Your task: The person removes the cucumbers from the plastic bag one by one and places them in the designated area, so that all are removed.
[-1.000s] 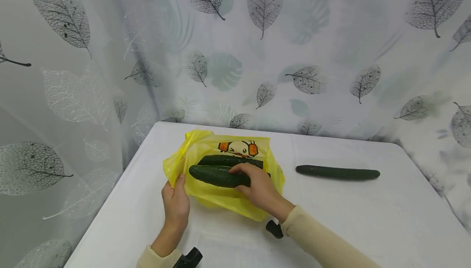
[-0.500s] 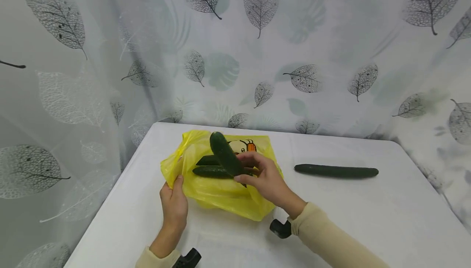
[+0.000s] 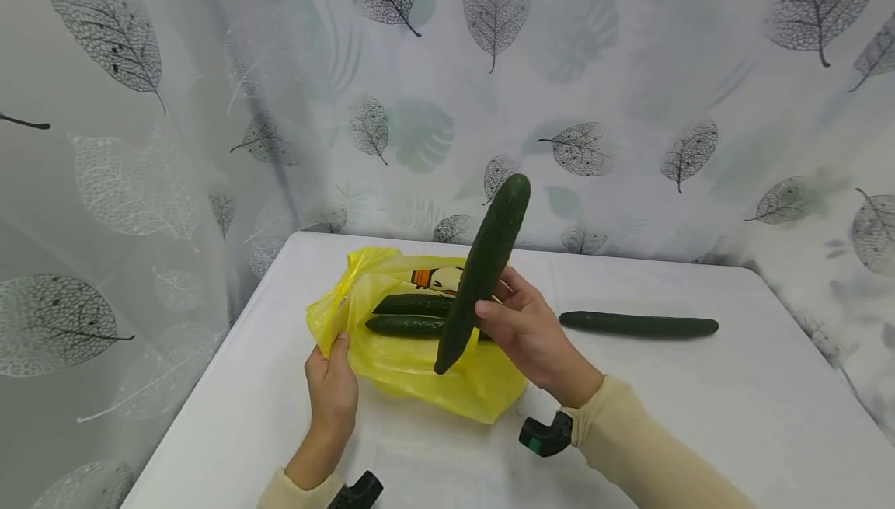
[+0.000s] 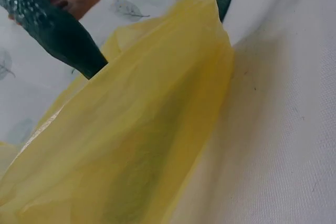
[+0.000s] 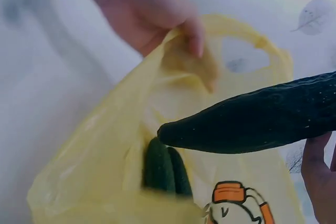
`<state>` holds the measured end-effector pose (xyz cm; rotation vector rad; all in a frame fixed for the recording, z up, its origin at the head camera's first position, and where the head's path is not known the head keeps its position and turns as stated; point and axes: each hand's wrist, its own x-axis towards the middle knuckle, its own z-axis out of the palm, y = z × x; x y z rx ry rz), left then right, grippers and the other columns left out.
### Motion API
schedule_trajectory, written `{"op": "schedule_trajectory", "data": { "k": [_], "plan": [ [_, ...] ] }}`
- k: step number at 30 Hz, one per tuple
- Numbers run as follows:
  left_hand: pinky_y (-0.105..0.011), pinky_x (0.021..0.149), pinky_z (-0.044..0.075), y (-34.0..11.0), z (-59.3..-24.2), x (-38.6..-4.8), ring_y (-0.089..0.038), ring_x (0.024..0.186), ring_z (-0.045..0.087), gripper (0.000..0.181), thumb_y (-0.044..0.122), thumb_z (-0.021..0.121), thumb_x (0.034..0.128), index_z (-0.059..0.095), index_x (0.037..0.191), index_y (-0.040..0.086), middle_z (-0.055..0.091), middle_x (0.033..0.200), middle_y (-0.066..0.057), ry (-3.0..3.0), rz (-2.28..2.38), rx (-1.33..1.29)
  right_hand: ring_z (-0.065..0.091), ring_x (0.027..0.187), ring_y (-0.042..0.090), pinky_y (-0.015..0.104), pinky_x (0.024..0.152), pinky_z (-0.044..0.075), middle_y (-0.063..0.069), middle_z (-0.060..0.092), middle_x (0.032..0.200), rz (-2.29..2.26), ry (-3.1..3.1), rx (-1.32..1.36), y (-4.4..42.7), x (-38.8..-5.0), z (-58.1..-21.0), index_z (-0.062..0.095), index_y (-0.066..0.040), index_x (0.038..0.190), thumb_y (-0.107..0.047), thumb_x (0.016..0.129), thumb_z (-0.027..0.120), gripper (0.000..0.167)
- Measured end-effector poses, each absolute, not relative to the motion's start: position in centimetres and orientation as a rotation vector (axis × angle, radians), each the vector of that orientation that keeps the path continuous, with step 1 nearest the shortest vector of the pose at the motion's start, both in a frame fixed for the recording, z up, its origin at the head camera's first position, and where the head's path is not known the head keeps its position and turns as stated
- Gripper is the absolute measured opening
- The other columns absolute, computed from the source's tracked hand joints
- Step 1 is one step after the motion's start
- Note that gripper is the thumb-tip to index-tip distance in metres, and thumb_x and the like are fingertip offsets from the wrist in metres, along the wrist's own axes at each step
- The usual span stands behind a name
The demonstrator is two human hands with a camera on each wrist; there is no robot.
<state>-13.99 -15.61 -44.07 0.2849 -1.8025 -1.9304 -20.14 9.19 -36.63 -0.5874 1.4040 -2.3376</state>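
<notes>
My right hand (image 3: 534, 338) grips a dark green cucumber (image 3: 485, 268), held tilted up above the yellow bag (image 3: 419, 377). In the right wrist view that cucumber (image 5: 252, 119) spans the right side, fingers (image 5: 317, 177) beneath it. My left hand (image 3: 333, 396) pinches the bag's left edge; the right wrist view shows this hand (image 5: 152, 14) at the bag's rim. Two cucumbers (image 3: 412, 305) lie side by side in the open bag, partly hidden behind the held one. The left wrist view shows the bag's side (image 4: 147, 114) and the held cucumber (image 4: 58, 30) beyond it.
Another cucumber (image 3: 639, 325) lies on the white table (image 3: 664, 392), right of the bag. A leaf-patterned curtain (image 3: 447, 105) hangs behind the table and along its left side.
My right hand has lifted the cucumber out of the bag, moved slightly right and turned it steeply upward. Two cucumbers show in the bag beneath. My left hand stays at the bag's edge.
</notes>
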Motion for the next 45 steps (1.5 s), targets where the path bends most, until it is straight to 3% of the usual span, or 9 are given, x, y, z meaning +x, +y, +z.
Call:
{"op": "schedule_trajectory", "data": {
  "k": [8, 13, 20, 28, 32, 39, 45],
  "plan": [
    [-0.02, 0.093, 0.049, -15.7, -44.1, -14.0, -0.014, 0.1, 0.06, 0.038, 0.016, 0.038, 0.1103, 0.053, 0.134, -0.009, 0.061, 0.115, -0.017, -1.814, -1.929, 0.273, 0.052, 0.119, 0.025, 0.051, 0.109, 0.04, 0.004, 0.059, 0.13, -2.482, 1.17, -0.536, 10.7, -19.8, -33.8, 0.056, -0.021, 0.137, 0.003, 0.101, 0.054, 0.043],
    [-0.019, 0.094, 0.048, -15.7, -44.2, -14.0, -0.015, 0.103, 0.06, 0.039, 0.016, 0.038, 0.1101, 0.052, 0.136, -0.009, 0.06, 0.118, -0.018, -1.816, -1.933, 0.287, 0.053, 0.112, 0.022, 0.043, 0.106, 0.044, 0.004, 0.06, 0.128, -2.515, 1.248, -0.609, 12.6, -19.8, -32.6, 0.054, -0.019, 0.14, 0.005, 0.101, 0.054, 0.046],
    [-0.016, 0.098, 0.044, -15.7, -44.4, -13.9, -0.015, 0.11, 0.057, 0.04, 0.016, 0.037, 0.1103, 0.049, 0.141, -0.007, 0.057, 0.13, -0.022, -1.809, -1.96, 0.281, 0.055, 0.112, 0.021, 0.037, 0.1, 0.048, 0.003, 0.063, 0.121, -2.483, 1.473, -0.83, 15.9, -20.0, -32.2, 0.056, -0.012, 0.14, 0.01, 0.098, 0.055, 0.048],
    [-0.017, 0.103, 0.042, -15.8, -44.6, -14.0, -0.028, 0.126, 0.051, 0.041, 0.018, 0.037, 0.1108, 0.048, 0.146, 0.0, 0.055, 0.14, -0.009, -1.818, -1.961, 0.224, 0.061, 0.113, 0.021, 0.03, 0.093, 0.053, 0.007, 0.065, 0.126, -2.308, 1.904, -0.917, 20.1, -20.3, -33.6, 0.059, -0.002, 0.137, 0.022, 0.089, 0.056, 0.054],
    [-0.018, 0.103, 0.042, -15.9, -44.6, -14.1, -0.03, 0.127, 0.05, 0.041, 0.017, 0.037, 0.1108, 0.048, 0.146, 0.0, 0.055, 0.141, -0.009, -1.814, -1.96, 0.209, 0.063, 0.113, 0.02, 0.027, 0.092, 0.054, 0.008, 0.063, 0.128, -2.113, 2.159, -0.949, 22.3, -20.9, -34.6, 0.059, 0.004, 0.133, 0.023, 0.085, 0.064, 0.053],
    [-0.017, 0.104, 0.04, -16.0, -44.6, -14.2, -0.021, 0.128, 0.05, 0.041, 0.016, 0.037, 0.1104, 0.049, 0.146, 0.0, 0.055, 0.143, -0.007, -1.812, -1.946, 0.227, 0.062, 0.109, 0.012, 0.018, 0.086, 0.052, 0.01, 0.065, 0.123, -1.616, 2.728, -0.908, 25.7, -21.5, -37.3, 0.068, -0.005, 0.125, 0.008, 0.08, 0.081, 0.049],
    [-0.018, 0.106, 0.039, -16.1, -44.6, -14.2, -0.019, 0.13, 0.049, 0.04, 0.015, 0.038, 0.1105, 0.049, 0.146, 0.0, 0.054, 0.144, -0.006, -1.806, -1.955, 0.22, 0.059, 0.106, 0.003, 0.012, 0.082, 0.048, 0.0, 0.067, 0.12, -1.378, 2.94, -0.827, 28.1, -21.4, -39.4, 0.07, -0.013, 0.123, 0.0, 0.078, 0.085, 0.049]
  ]
}}
